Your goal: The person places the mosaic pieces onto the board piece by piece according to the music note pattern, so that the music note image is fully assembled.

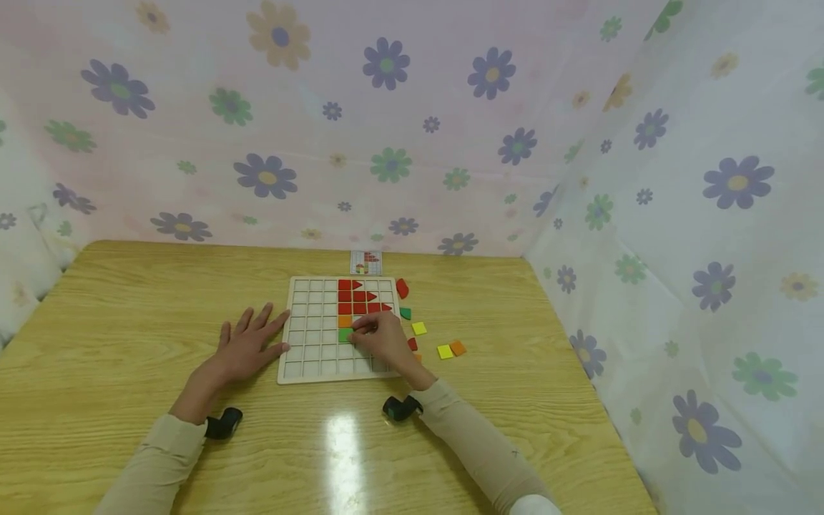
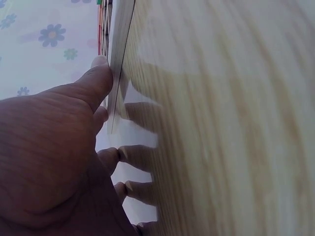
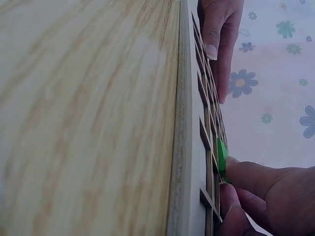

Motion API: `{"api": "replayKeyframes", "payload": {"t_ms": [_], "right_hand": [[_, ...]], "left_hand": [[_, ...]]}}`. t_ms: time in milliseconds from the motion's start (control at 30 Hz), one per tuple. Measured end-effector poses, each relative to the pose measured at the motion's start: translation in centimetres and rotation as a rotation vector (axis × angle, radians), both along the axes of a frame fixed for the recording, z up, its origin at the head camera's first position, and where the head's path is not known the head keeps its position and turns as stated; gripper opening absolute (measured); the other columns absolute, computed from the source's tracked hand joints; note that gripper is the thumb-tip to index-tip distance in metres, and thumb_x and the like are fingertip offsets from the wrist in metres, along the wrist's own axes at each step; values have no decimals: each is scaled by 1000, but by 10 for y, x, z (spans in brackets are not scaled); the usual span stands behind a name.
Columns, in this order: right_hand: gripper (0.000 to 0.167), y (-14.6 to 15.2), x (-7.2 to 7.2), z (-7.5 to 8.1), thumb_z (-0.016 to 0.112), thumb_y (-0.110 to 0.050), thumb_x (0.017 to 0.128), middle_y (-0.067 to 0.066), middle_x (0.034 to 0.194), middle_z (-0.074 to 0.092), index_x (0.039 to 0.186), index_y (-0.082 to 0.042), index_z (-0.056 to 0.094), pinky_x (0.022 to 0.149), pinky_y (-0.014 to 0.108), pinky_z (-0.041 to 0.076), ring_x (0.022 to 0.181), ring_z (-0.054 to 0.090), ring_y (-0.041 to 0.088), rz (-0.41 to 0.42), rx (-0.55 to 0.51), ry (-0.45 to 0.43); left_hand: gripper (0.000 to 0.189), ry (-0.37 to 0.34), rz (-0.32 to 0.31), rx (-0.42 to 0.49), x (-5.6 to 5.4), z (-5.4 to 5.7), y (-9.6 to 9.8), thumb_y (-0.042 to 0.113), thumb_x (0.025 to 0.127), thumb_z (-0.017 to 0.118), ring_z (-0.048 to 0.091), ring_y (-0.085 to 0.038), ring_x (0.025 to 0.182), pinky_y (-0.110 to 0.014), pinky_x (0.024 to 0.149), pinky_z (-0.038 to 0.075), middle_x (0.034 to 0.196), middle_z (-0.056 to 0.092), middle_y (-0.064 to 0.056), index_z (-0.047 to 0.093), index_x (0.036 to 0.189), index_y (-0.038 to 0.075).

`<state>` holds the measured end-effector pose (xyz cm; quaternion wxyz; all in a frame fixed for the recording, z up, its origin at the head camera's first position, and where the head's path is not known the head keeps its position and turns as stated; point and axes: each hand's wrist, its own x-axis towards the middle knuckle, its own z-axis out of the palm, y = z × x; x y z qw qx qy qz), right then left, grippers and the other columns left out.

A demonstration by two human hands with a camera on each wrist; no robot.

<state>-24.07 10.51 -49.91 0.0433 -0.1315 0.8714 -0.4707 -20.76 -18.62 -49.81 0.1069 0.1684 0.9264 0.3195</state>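
A green tile (image 1: 344, 335) is pinched between the fingers of the right hand (image 1: 384, 340) at the board (image 1: 312, 368).
The board's left edge is touched by the left hand (image 1: 243, 350), fingers spread.

The woodgrain table (image 1: 302, 433) gleams; the board (image 1: 313, 351) looks wooden.

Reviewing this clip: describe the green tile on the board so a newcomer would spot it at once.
On the wooden table lies a pale gridded board. On it, the green tile is just below an orange tile, where the right hand touches it. It is the only green visible on the board; the other green piece lies off its right edge.
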Motion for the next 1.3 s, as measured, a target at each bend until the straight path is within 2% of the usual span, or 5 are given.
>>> {"api": "replayKeyframes", "payload": {"t_ms": [333,733,1033,1200,1300], "right_hand": [[7,-1,0,2,79,-10,89,4,82,74,94,-5,79,70,22,50,73,62,7,-4,23,8],[9,-1,1,4,79,-9,89,7,84,75,95,-3,78,67,21,50,73,65,9,8,-7,-14],[12,0,1,5,81,-11,88,6,84,74,96,-3,79,71,21,52,74,65,9,10,0,-22],[13,4,1,4,78,-10,91,8,89,75,101,-3,79,71,20,51,76,63,6,42,-13,-25],[15,8,-1,3,75,-11,93,9,94,76,105,-3,78,69,19,50,75,61,6,89,-27,-3]], "left_hand": [[70,13,3,-9,1,1,1,41,104,57,-3,-58,150,-79,109,-8,167,9,-29,31,160,8],[70,17,-1,-11,1,2,-1,41,104,57,-3,-59,150,-80,109,-8,167,9,-29,30,161,9],[70,17,4,-17,1,3,0,42,104,57,-3,-59,149,-80,109,-8,167,10,-29,31,161,9],[71,17,3,-24,1,2,0,43,104,57,-3,-59,149,-80,109,-7,167,10,-29,30,161,9],[71,15,3,-24,1,1,0,42,104,57,-3,-59,149,-80,109,-7,167,9,-29,30,161,10]]}}
